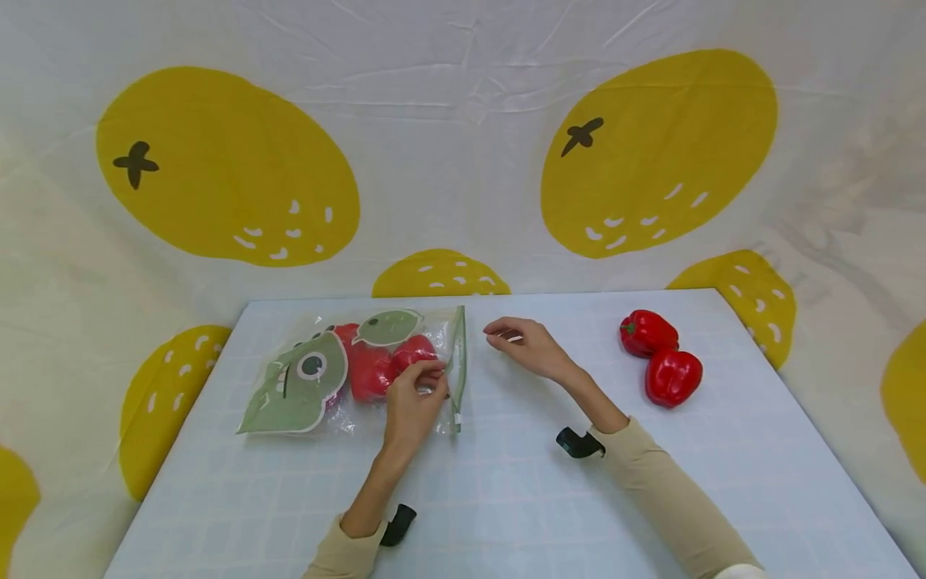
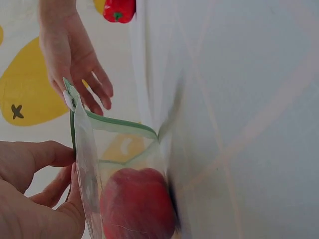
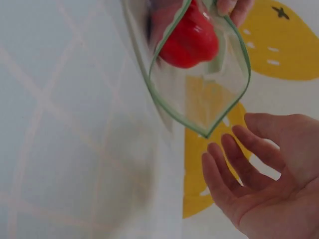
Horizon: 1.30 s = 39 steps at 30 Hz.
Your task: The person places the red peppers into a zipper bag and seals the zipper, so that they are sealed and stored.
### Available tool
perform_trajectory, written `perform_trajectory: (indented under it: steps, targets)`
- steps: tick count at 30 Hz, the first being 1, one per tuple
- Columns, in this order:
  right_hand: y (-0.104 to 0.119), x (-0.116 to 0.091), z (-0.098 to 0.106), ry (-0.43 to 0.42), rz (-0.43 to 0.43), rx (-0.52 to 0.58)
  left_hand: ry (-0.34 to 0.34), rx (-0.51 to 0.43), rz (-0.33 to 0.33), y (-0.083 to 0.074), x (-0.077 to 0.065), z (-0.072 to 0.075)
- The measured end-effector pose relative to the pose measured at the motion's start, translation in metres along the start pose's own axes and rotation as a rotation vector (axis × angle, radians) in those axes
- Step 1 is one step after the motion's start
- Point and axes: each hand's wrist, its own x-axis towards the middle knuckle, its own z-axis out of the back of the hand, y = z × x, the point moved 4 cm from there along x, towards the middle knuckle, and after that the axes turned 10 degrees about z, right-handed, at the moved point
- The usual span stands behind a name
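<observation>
A clear zip bag (image 1: 297,390) with green cartoon-face prints lies on the left of the table, several red bell peppers (image 1: 371,375) inside it. My left hand (image 1: 414,412) pinches the upper layer near the bag's mouth. In the right wrist view the green-edged mouth (image 3: 244,92) gapes, showing a red pepper (image 3: 192,42) within. Just right of the mouth, my right hand (image 1: 531,347) hovers with relaxed, slightly bent fingers (image 3: 239,159) and holds nothing. Two loose red bell peppers, one behind (image 1: 649,333) and one in front (image 1: 674,377), sit touching at the right.
The white table (image 1: 550,515) has a faint checked pattern. A pale cloth (image 1: 448,161) printed with big yellow fruits hangs behind it and at both sides. Black wrist devices, one left (image 1: 398,525) and one right (image 1: 580,443), stick out beside the beige sleeves.
</observation>
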Motion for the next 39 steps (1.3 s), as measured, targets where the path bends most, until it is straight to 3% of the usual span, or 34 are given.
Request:
perform_trajectory:
  steps: [15, 22, 30, 39]
  targets:
    - [-0.009, -0.023, 0.032, -0.175, -0.028, -0.108, 0.0, 0.001, 0.0, 0.002, 0.0, 0.0]
    - [-0.014, -0.034, 0.05, -0.255, 0.001, -0.169, -0.013, 0.003, 0.011, 0.004, 0.001, -0.001]
    - [-0.02, -0.047, 0.07, -0.31, -0.011, -0.246, -0.007, -0.006, 0.003, 0.005, 0.001, -0.001]
    - [-0.025, -0.072, 0.088, -0.383, -0.01, -0.289, -0.006, 0.024, 0.056, 0.008, -0.001, -0.001]
